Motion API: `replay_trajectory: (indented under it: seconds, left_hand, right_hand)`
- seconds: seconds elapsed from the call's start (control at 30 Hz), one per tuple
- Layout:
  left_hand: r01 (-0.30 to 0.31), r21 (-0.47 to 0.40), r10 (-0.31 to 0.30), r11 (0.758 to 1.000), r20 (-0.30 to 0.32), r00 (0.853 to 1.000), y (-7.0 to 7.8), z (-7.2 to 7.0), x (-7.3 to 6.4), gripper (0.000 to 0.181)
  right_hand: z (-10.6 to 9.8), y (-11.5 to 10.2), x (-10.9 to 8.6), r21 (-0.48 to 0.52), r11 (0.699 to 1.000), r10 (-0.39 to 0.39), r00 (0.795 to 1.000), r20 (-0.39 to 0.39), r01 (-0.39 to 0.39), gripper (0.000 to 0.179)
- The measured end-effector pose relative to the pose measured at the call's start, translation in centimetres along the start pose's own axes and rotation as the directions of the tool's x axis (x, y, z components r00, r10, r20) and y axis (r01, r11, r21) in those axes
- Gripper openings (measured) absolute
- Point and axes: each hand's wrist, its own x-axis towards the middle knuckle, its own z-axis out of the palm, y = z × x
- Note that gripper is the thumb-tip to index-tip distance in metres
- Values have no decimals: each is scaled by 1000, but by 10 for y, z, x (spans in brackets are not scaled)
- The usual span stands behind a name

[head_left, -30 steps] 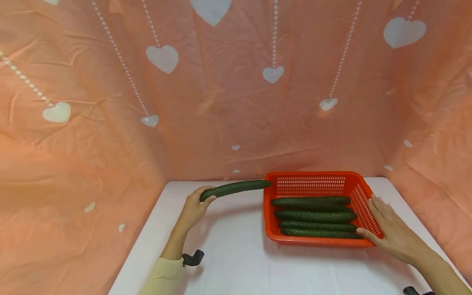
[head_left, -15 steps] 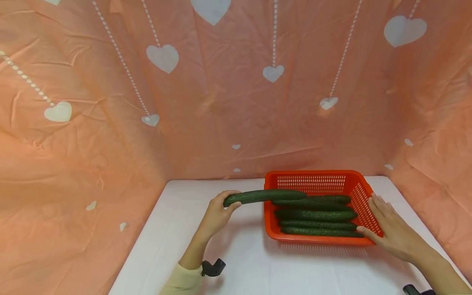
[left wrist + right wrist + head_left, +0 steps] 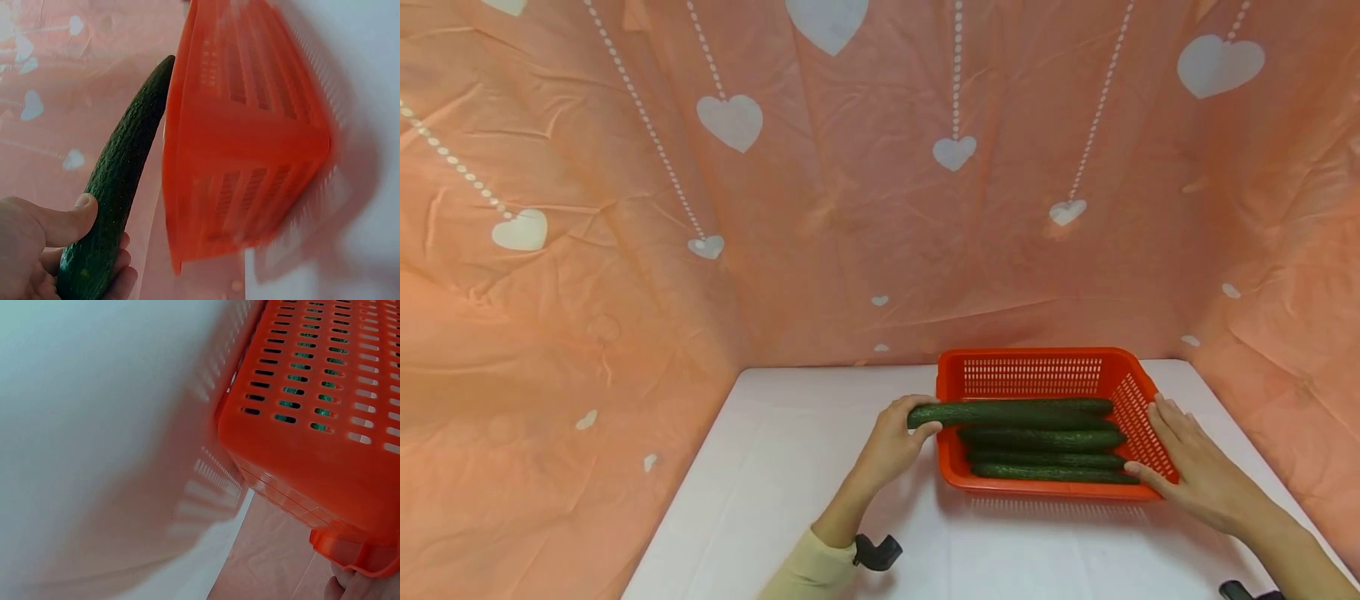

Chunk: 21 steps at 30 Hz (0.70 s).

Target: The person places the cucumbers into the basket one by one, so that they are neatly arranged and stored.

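My left hand (image 3: 891, 443) grips a dark green cucumber (image 3: 973, 413) by its left end, thumb on the near side. The cucumber lies level across the left rim of a red plastic basket (image 3: 1033, 355), its far end over the cucumbers inside. In the left wrist view the held cucumber (image 3: 125, 162) slants up beside the basket's rim. Several other cucumbers (image 3: 1041, 439) lie side by side in the basket. On the right, my right hand (image 3: 1206, 479) rests on the basket's rim with fingers straight and thumb spread toward the near corner.
The basket stands on a white table (image 3: 790, 450), toward its back right. An orange sheet (image 3: 850, 208) with white hearts hangs behind and at both sides. A black wrist mount (image 3: 877, 552) sticks out from my left wrist.
My left hand has carried the cucumber right and slightly down, from left of the basket to over its inside. The right hand and the basket have stayed in place.
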Motion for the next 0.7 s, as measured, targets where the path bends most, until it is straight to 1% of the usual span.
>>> replay_trajectory:
  seconds: [0.13,0.27,0.43,0.5,0.57,0.7]
  left_hand:
    - [-4,14,4,1000,32,999,9,14,4,33]
    - [-12,40,10,999,41,999,17,27,7,33]
    - [-31,87,26,996,57,998,25,44,10,33]
    - [-27,103,20,994,68,997,27,51,11,33]
    - [-7,105,-2,994,84,996,30,57,11,33]
    - [23,119,-39,993,131,991,36,67,10,33]
  right_hand:
    - [-1,-1,0,-2,1000,8,1000,13,-8,96]
    - [-2,-1,1,0,1000,12,1000,18,-12,97]
    - [-3,0,1,1,1000,12,1000,19,-12,98]
    - [-2,1,1,1,1000,13,1000,20,-13,98]
    - [-2,0,1,1,1000,13,1000,20,-13,98]
    - [-2,0,1,0,1000,6,1000,12,-6,98]
